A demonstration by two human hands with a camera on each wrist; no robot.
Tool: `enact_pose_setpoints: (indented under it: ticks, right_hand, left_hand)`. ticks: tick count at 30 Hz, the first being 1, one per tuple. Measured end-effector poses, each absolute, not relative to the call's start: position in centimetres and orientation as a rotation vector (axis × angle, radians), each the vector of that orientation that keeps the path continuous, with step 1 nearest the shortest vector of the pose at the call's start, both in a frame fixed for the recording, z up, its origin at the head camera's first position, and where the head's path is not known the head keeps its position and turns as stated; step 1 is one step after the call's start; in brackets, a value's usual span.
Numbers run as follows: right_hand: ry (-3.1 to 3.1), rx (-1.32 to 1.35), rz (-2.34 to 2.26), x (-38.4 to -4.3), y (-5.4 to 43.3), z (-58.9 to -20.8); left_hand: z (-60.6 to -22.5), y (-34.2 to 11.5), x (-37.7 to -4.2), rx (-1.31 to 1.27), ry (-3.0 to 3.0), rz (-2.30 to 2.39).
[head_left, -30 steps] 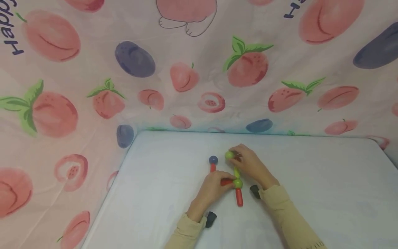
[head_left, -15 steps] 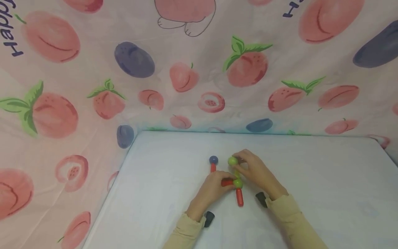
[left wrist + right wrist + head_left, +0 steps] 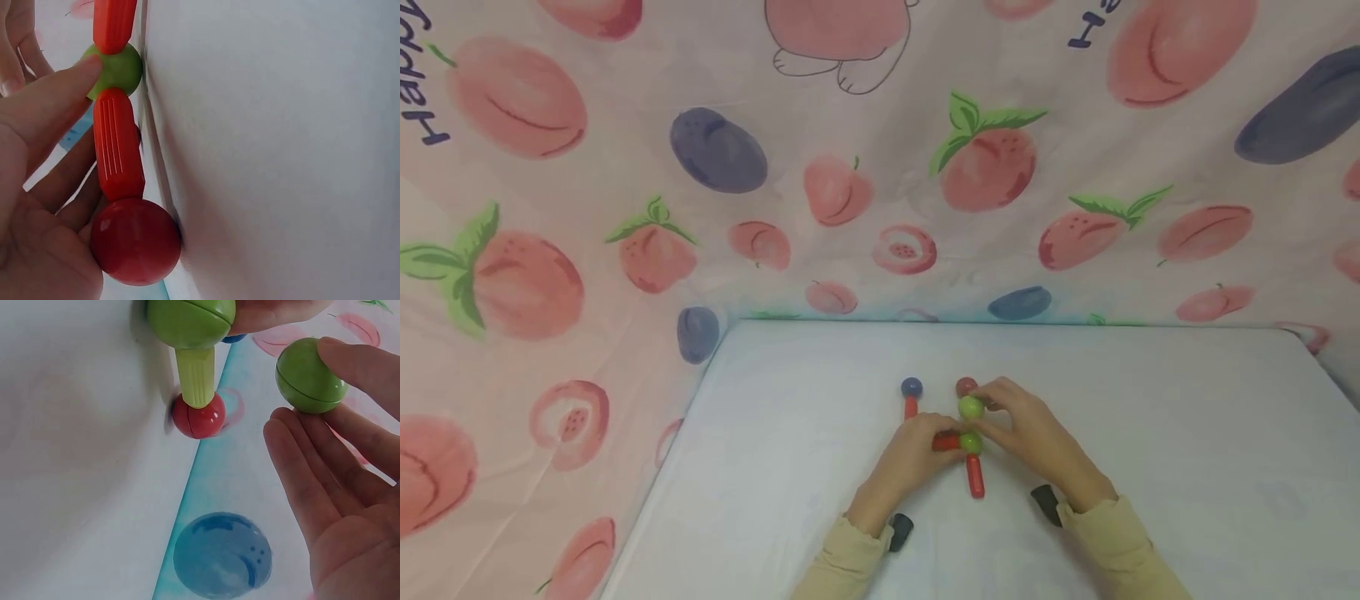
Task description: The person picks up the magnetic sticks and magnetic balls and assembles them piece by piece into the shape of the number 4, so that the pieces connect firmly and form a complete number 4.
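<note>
My left hand (image 3: 904,458) pinches a green ball (image 3: 120,70) that joins red rods on the white table. One red rod (image 3: 119,147) runs from it to a red ball (image 3: 136,242) beside the palm; another red rod (image 3: 975,477) points toward me in the head view. In the right wrist view, a yellow-green rod (image 3: 197,378) links this joint to a smaller-looking red ball (image 3: 199,417). My right hand (image 3: 1037,433) holds a loose green ball (image 3: 311,376) between thumb and fingers, raised above that rod.
A blue ball (image 3: 912,387) tops a red rod (image 3: 911,407) just beyond my left hand. Behind the white table (image 3: 1150,433) hangs a fruit-printed cloth (image 3: 910,208), with more of it along the left side.
My right hand has brought its green ball toward me and slightly right, closer to my left hand. The red ball behind it has come into view. My left hand keeps its place.
</note>
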State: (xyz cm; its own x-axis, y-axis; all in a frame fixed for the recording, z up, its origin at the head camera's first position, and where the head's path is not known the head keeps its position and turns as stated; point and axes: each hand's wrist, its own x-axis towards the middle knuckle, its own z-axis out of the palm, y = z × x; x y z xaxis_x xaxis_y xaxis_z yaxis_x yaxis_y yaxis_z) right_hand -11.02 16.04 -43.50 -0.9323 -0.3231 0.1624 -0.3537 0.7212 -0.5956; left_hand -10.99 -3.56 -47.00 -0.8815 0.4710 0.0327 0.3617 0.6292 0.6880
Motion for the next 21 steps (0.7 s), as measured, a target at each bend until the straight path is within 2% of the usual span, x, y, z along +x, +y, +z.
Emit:
enact_pose_setpoints:
  ticks: [21]
  right_hand:
    - [-2.83,0.619,0.956,-8.0,17.4,-43.8]
  left_hand:
    - [-46.6,-3.8,-10.7,0.976,2.778,0.941]
